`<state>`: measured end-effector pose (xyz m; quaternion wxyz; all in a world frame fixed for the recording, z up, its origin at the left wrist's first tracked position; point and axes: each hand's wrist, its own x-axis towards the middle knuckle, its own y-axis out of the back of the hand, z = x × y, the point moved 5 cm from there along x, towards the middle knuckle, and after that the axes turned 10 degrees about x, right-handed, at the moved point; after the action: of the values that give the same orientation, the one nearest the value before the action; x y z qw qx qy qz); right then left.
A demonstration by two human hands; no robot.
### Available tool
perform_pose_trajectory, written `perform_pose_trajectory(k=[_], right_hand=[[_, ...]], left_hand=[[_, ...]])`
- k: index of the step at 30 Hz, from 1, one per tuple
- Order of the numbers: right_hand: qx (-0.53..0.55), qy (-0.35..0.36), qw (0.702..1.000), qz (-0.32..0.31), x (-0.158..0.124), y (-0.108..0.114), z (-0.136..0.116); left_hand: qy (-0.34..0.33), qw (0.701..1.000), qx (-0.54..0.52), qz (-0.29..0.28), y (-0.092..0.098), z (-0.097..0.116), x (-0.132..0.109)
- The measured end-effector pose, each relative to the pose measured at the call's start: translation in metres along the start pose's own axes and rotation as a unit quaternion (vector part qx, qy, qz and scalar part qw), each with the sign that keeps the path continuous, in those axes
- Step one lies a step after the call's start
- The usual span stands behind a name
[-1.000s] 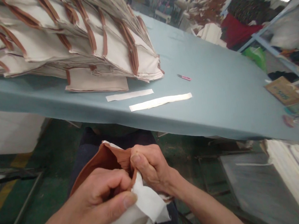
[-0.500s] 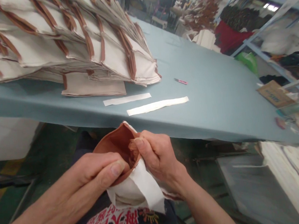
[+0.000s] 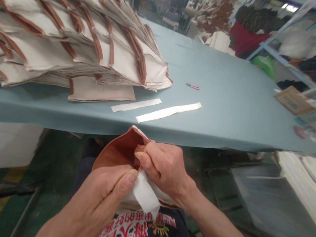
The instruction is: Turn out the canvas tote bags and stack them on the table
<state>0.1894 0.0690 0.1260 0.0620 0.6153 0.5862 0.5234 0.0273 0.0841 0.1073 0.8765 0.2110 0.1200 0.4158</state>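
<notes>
A white fabric bag with brown lining [image 3: 116, 148] is held over my lap, its mouth facing up. My left hand [image 3: 109, 189] pinches the near rim between thumb and fingers. Close beside it, my right hand [image 3: 162, 166] grips the right side of the rim, with brown cloth bunched under the thumb. From between the two hands a white strip [image 3: 146, 197] hangs down over the bag's outside. The fingertips inside the bag are hidden.
On the blue-covered table [image 3: 228, 101] lie two white strips [image 3: 168, 112] and pink-handled thread snips [image 3: 193, 86]. A large pile of white pieces with brown edging [image 3: 85, 47] fills the left. A cardboard box [image 3: 291, 100] and shelving [image 3: 285, 30] stand at the right.
My left hand has slid right along the rim, closer to my right hand. The white strip now hangs between them, and the bunched brown cloth is more covered.
</notes>
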Motion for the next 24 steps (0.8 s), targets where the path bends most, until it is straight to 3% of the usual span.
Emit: perform_pose_trajectory(k=[6,8,13,20,24], right_hand=[[0.014,0.026,0.999,0.018,-0.008,-0.003,-0.005],[0.022,0.032,0.999,0.021,-0.010,-0.003,-0.007],[0.039,0.030,0.998,0.031,-0.015,-0.002,-0.011],[0.064,0.026,0.996,0.048,-0.017,0.001,-0.013],[0.077,0.021,0.996,0.048,-0.019,0.001,-0.015]], left_hand=[[-0.012,0.997,0.017,-0.077,-0.023,-0.011,-0.005],[-0.026,0.998,0.032,-0.052,-0.028,-0.015,-0.008],[-0.091,0.979,0.153,0.100,-0.030,-0.022,-0.022],[-0.084,0.975,0.179,0.100,-0.030,-0.014,-0.022],[-0.110,0.965,0.180,0.156,-0.030,-0.001,-0.022]])
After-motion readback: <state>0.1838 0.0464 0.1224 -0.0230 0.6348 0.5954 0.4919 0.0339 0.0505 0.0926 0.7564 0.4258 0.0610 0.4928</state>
